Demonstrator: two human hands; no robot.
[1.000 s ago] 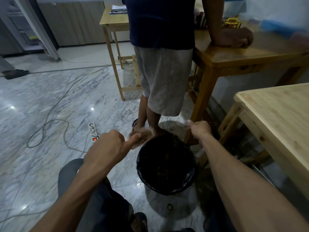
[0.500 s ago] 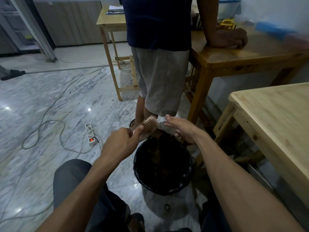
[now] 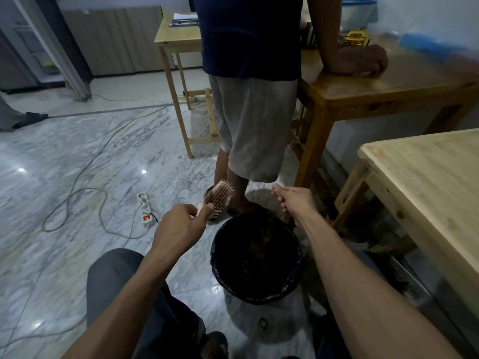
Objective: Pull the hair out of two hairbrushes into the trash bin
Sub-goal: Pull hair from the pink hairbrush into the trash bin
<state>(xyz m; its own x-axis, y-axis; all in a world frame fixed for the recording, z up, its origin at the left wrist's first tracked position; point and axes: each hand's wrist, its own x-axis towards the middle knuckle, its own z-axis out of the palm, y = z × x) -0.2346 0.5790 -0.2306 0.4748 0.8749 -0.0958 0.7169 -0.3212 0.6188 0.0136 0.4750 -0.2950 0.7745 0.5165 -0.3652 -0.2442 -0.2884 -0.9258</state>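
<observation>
My left hand [image 3: 178, 225] grips the handle of a pinkish hairbrush [image 3: 219, 199], its bristles facing right, held just left of the bin's far rim. My right hand [image 3: 295, 202] is closed in a pinch above the bin's far right rim; a wisp of dark hair seems to hang from it into the bin, though this is hard to make out. The round trash bin [image 3: 220, 270] with a black liner stands on the floor between my arms and holds dark hair. Only one hairbrush is in view.
A person in grey shorts [image 3: 254, 130] stands right behind the bin, one hand on a dark wooden table [image 3: 388, 86]. A light wooden table [image 3: 427, 177] is at my right. A power strip [image 3: 144, 209] and cables [image 3: 77, 187] lie on the marble floor at left.
My right hand went to the brush's bristles, then pulled away to the right with fingers pinched. My left hand lifted the brush slightly and turned it more upright.
</observation>
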